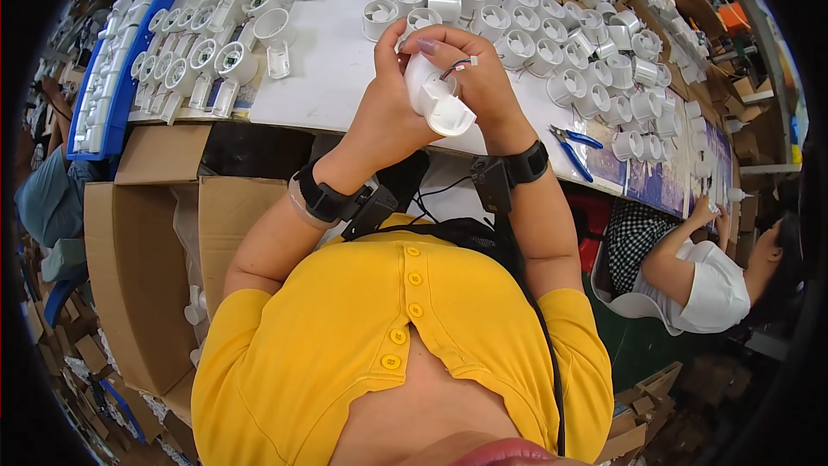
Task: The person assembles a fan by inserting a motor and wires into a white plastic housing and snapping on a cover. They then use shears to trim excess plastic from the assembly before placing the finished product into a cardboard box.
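Both hands hold one white plastic fan housing [426, 86] over the table's front edge. My left hand [390, 108] wraps its left side, fingers closed round it. My right hand [479, 78] grips it from the right, thumb and fingers on its upper part. Thin coloured wires with a small white connector [467, 63] stick out between the housing and my right hand. A rounded white end piece [451, 116] points down toward me. The far side of the housing is hidden by my fingers.
Rows of white round fan units [517, 43] crowd the table's back and right. More units with handles [203, 53] stand at left, beside a blue tray [86, 112]. Blue-handled cutters [573, 151] lie at right. A cardboard box [129, 285] is below left. A co-worker [699, 285] sits at right.
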Tool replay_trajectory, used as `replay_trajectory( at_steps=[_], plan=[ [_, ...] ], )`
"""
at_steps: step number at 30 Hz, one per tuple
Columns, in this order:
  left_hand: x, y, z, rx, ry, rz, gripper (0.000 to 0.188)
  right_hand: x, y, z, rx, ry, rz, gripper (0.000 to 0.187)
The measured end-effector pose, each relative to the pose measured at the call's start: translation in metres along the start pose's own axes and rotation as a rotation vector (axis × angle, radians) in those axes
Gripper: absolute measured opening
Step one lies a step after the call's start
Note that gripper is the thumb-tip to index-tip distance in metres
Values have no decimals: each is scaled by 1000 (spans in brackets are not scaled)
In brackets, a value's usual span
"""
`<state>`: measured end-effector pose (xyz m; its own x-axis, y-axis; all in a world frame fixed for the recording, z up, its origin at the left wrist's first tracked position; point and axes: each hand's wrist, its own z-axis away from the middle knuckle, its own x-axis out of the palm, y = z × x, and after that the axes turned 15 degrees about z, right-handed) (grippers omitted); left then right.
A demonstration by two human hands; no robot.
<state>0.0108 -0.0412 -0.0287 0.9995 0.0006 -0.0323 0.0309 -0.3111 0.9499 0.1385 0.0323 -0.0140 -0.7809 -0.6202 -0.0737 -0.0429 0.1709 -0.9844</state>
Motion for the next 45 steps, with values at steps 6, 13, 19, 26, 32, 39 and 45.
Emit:
replay_trajectory(
  at_steps=[6, 13, 19, 26, 32, 39, 45],
  plan=[
    [-1, -5, -3, 26, -67, 65, 112, 3, 0, 1, -15, 70, -70, 14],
    [-1, -4, -2, 48, -104, 106, 103, 3, 2, 2, -57, 102, -38, 12],
    [-1, -8, -4, 5, -123, 162, 102, 3, 2, 2, -37, 103, -24, 12],
    [-3, -12, -7, 62, -101, 130, 101, 1, 2, -3, -58, 103, 0, 14],
    [1, 5, -6, -151, 47, 251, 98, 5, 5, -2, -201, 97, -158, 26],
    [-1, 3, -10, 128, 67, -21, 84, 8, 5, 10, -363, 196, 12, 21],
    [-3, 9, -6, 6, 44, 22, 76, 9, -3, 11, -407, 382, 280, 11]
  ],
)
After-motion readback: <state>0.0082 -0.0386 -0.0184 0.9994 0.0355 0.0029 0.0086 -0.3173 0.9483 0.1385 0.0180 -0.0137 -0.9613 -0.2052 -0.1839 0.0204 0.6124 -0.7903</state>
